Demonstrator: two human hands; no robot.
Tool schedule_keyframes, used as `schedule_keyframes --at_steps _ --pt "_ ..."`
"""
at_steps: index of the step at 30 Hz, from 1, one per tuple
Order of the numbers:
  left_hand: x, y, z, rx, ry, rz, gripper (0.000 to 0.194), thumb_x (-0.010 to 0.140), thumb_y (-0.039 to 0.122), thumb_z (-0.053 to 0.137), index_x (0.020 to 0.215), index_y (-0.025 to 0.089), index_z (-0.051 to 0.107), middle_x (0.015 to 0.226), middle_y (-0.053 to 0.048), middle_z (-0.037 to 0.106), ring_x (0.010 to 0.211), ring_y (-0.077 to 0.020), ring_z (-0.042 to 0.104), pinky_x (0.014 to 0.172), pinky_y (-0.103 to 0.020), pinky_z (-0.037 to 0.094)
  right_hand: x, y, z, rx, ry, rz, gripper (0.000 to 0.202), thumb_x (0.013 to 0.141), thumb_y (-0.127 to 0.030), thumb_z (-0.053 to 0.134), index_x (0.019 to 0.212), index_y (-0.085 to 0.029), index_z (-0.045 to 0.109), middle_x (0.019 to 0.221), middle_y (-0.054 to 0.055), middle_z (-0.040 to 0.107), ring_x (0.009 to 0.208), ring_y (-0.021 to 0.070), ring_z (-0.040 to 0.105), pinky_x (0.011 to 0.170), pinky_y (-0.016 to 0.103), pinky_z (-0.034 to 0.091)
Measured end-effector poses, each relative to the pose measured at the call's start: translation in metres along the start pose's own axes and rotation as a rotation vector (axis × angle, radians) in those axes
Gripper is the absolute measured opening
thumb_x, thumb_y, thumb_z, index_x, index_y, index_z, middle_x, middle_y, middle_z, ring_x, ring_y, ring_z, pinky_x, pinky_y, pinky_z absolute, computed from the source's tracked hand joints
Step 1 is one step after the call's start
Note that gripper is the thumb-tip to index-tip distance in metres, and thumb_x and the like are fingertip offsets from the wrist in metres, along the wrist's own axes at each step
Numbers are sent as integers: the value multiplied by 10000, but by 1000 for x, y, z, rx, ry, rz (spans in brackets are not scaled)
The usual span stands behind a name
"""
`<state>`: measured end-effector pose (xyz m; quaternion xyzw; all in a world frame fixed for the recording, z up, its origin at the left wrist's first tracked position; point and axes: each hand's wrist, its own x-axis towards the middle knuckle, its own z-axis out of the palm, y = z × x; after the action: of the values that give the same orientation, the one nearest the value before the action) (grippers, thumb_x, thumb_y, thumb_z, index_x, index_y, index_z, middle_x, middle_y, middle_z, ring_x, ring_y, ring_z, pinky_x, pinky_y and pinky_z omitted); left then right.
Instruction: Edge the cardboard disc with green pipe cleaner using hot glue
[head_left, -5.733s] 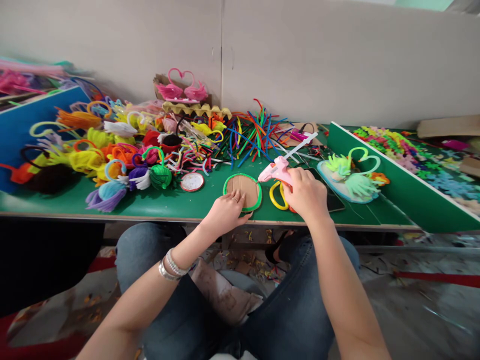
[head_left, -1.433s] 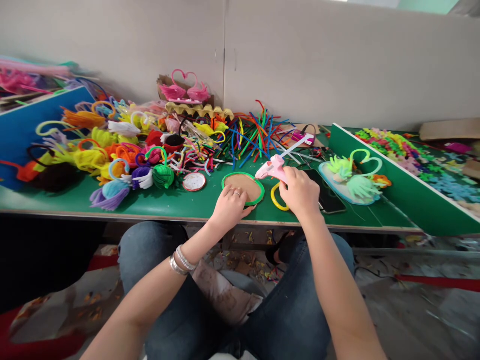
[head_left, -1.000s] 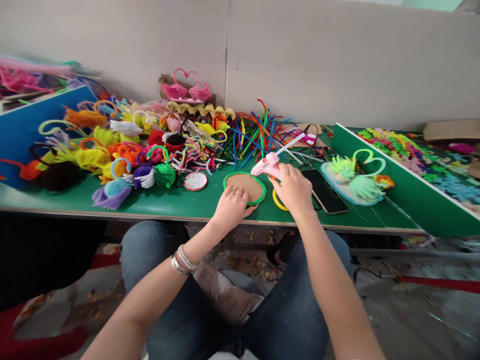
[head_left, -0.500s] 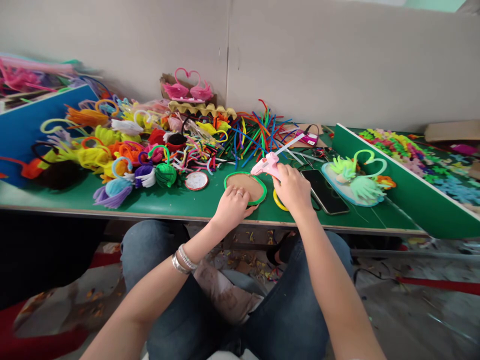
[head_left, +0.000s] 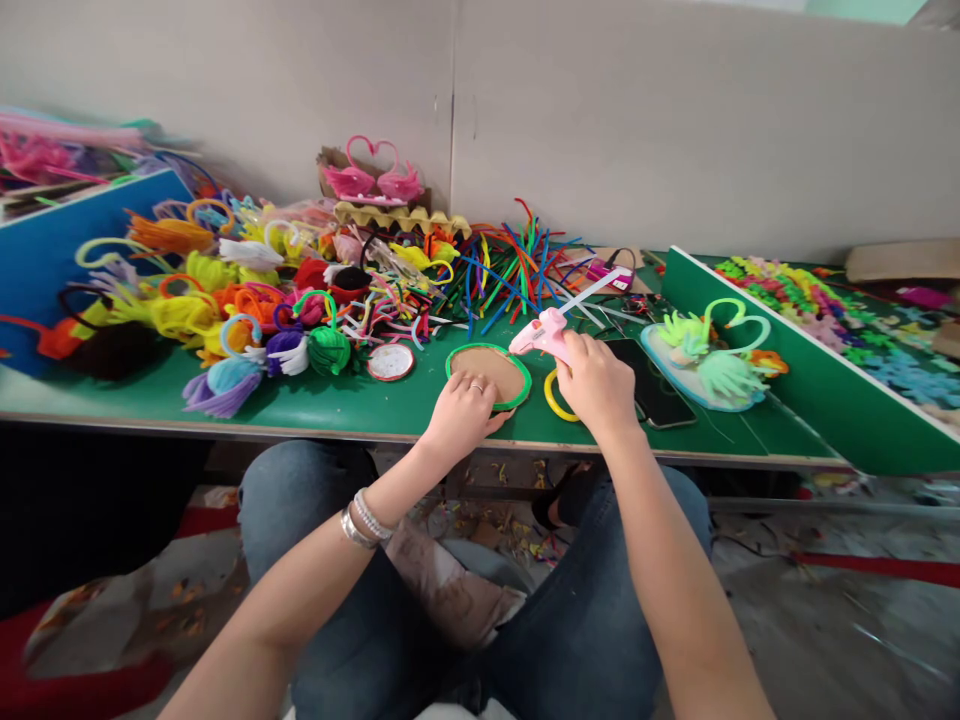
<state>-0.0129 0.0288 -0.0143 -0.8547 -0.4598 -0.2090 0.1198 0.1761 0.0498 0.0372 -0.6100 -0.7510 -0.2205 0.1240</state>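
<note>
My right hand (head_left: 596, 385) is closed round a pink glue gun (head_left: 541, 335) with a white glue stick (head_left: 596, 290) sticking out of its back. The gun's nozzle points left, at the upper right edge of a cardboard oval (head_left: 491, 368) rimmed with green pipe cleaner. My left hand (head_left: 465, 408) grips the near edge of this oval, with fingers bent on its face and the thumb at its lower right. A yellow ring (head_left: 553, 397) lies between the oval and my right hand. Behind that hand, a black phone (head_left: 660, 390) lies partly hidden.
A finished pair of green swans (head_left: 720, 355) stands at right, beside a green divider (head_left: 810, 370). Colourful pipe-cleaner birds (head_left: 232, 290) crowd the left. Loose pipe cleaners (head_left: 517, 270) lie at the back. A small round dish (head_left: 390, 362) sits left of the oval.
The glue gun and my right hand have shifted slightly right, and the nozzle now sits a little farther along the rim. My left hand stays on the oval.
</note>
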Motion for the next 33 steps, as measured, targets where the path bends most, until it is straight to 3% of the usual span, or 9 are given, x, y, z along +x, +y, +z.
schedule_keyframes --at_steps 10,19,28,33 --pt "0 0 -2 -23 -24 -13 345 855 414 534 922 87 621 917 -158 673 936 -251 625 902 -379 429 -9 9 -1 -46 52 -23 295 874 -181 359 1084 -133 559 881 94 630 813 211 524 564 301 260" --pt "0 1 -2 -26 -10 -13 339 843 408 556 955 93 613 946 -165 683 942 -258 633 911 -390 426 -16 14 -13 -36 18 -11 302 839 -180 383 1063 -136 581 866 103 626 806 216 511 541 306 238" --pt "-1 -1 -5 -18 -41 -1 389 834 417 567 1010 75 618 1016 -178 676 960 -262 633 946 -406 405 -15 19 -10 -54 -21 4 345 851 -380 484 1087 -134 532 937 106 617 831 218 527 534 286 241" --pt "-1 -1 -4 -9 -39 0 399 834 403 569 1026 56 620 1038 -188 675 981 -268 633 949 -400 410 -13 15 -5 -69 -28 6 337 880 -372 455 1110 -132 502 936 110 606 831 215 534 536 285 262"
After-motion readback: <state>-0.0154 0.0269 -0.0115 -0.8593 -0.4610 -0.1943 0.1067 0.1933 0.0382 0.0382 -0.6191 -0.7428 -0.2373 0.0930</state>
